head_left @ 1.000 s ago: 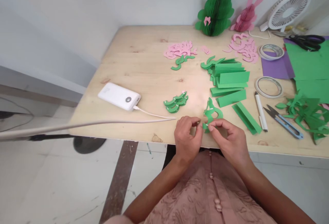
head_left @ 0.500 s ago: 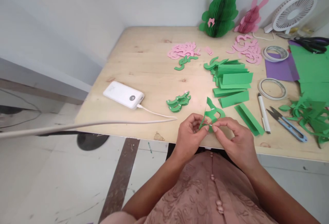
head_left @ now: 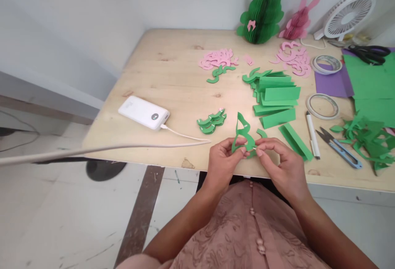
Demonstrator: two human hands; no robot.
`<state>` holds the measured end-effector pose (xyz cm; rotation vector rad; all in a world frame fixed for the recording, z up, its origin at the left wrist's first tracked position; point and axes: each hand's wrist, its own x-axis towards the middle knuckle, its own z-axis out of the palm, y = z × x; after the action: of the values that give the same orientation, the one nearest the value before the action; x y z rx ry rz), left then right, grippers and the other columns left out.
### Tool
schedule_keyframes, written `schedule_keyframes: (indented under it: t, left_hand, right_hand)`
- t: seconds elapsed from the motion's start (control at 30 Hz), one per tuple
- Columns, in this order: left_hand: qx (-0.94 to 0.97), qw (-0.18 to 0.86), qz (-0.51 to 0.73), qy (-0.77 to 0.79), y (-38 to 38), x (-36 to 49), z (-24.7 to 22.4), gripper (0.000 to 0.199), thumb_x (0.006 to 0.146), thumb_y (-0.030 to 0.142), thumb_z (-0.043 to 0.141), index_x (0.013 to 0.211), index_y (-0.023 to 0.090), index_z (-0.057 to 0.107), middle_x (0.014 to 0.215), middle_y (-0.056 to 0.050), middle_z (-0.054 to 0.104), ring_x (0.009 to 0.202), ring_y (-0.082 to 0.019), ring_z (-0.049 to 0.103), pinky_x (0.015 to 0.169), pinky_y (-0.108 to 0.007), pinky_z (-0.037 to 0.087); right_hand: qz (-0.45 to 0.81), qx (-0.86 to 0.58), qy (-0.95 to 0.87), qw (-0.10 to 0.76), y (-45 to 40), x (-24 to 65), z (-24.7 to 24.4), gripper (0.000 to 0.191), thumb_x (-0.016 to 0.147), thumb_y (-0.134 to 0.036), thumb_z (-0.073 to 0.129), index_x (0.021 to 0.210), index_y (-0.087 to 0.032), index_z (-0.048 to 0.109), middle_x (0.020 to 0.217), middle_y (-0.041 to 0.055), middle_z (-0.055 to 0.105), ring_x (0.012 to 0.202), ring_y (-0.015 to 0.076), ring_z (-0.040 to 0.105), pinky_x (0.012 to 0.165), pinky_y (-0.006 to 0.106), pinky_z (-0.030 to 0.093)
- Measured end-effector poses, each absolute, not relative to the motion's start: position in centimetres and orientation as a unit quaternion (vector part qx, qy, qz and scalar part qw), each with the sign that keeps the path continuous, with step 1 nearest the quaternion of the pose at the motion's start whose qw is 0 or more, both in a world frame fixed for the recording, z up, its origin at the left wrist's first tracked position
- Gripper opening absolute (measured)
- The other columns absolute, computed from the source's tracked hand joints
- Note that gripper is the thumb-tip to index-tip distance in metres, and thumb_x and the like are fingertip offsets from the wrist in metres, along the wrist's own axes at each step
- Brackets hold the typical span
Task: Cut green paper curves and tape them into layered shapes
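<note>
My left hand (head_left: 226,158) is closed, its thumb and fingers pinching a curvy green paper cutout (head_left: 243,124) above the table's front edge. Small white strips show on this cutout. My right hand (head_left: 280,163) pinches at the cutout's right edge, where a tiny white tape strip (head_left: 254,149) sits at the fingertips. Just behind the right fingers lies a curved green paper piece (head_left: 261,133). To the left rests a small stack of wavy green cutouts (head_left: 211,121) with white strips on them.
Folded green paper strips (head_left: 279,94), a white marker (head_left: 313,135), blue thread snips (head_left: 339,147) and a tape roll (head_left: 323,106) lie on the right. A white power bank (head_left: 143,112) with a cable stands left. Green and pink paper bunnies (head_left: 262,18) and a fan (head_left: 348,16) are behind.
The green cutout has turned and shifted left in my left hand, and its curved end now stands up. A curved green piece behind my right fingers has come into view. The camera view shifted slightly.
</note>
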<state>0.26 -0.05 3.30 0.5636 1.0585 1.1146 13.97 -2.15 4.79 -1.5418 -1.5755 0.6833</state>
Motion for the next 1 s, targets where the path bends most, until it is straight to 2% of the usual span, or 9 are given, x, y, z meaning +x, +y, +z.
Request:
schedule_keyframes:
  t: [0.53,1.0]
  left_hand:
    - [0.248,0.675,0.513,0.469,-0.16,0.91,3.32,0.012,0.063,0.019,0.076,0.073,0.015,0.07,0.077,0.0,0.069,0.066,-0.011,0.063,0.072,-0.027,0.055]
    - [0.273,0.681,0.497,0.463,-0.1,0.75,3.14,0.013,0.064,0.019,0.074,0.076,0.016,0.07,0.072,0.001,0.067,0.063,-0.01,0.059,0.07,-0.025,0.051]
  right_hand:
    - [0.249,-0.624,-0.633,0.384,-1.83,13.42,4.41,0.008,0.083,-0.025,0.057,0.076,-0.023,0.061,0.084,0.0013,0.066,0.084,0.0189,0.062,0.086,0.041,0.049]
    - [0.246,-0.627,-0.634,0.379,-1.89,13.52,4.42,0.009,0.082,-0.026,0.057,0.075,-0.023,0.06,0.081,0.0009,0.067,0.081,0.0194,0.062,0.08,0.038,0.049]
